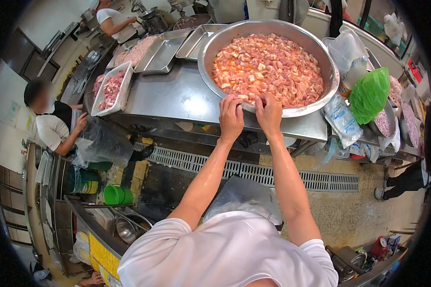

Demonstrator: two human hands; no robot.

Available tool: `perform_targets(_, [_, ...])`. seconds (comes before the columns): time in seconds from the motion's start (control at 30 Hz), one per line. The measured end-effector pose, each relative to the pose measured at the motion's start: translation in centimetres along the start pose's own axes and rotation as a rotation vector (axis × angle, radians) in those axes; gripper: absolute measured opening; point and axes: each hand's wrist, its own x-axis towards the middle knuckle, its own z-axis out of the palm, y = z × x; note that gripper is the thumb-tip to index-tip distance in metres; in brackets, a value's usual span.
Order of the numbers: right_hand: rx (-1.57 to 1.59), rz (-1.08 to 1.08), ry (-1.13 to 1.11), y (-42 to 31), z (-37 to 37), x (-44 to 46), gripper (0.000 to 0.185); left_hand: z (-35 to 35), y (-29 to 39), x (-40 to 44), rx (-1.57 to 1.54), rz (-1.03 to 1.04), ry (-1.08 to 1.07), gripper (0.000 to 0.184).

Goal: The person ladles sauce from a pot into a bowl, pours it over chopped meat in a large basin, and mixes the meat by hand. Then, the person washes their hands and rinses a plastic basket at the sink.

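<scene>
Left hand (pixel 230 117) and right hand (pixel 268 114), fingers curled narrow, rest at the basin's near rim (pixel 299 113), by the tabletop's (pixel 170 98) front edge; any grip is unclear. Cut meat (pixel 270 67) already lies in the basin, wet with orange liquid (pixel 223 85); work remaining cannot be determined.

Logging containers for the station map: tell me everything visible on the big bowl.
The bowl is wide, round, silvery and metallic-looking, with a broad rim. It sits upright on the table, holding many pink-orange raw meat pieces, bare wall showing above them. The left hand and right hand are at its near rim.
</scene>
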Motion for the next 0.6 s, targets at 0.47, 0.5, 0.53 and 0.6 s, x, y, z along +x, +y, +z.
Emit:
perform_targets(0.47, [-0.019,-0.011,-0.006,-0.04,-0.11,0.00,0.018,-0.09,0.37,0.03,-0.004,-0.016,-0.002,0.016])
perform_targets(0.5, [-0.017,-0.015,-0.003,-0.01,-0.08,0.02,0.018,-0.08,0.31,0.00,-0.004,-0.016,-0.002,0.016])
perform_targets(0.53, [-0.013,-0.020,-0.001,-0.01,-0.07,0.04,0.019,-0.06,0.26,-0.01,-0.004,-0.015,-0.001,0.016])
perform_targets(0.6, [-0.005,-0.030,0.004,-0.01,-0.12,0.01,0.019,-0.03,0.20,-0.07,-0.003,-0.018,-0.005,0.017])
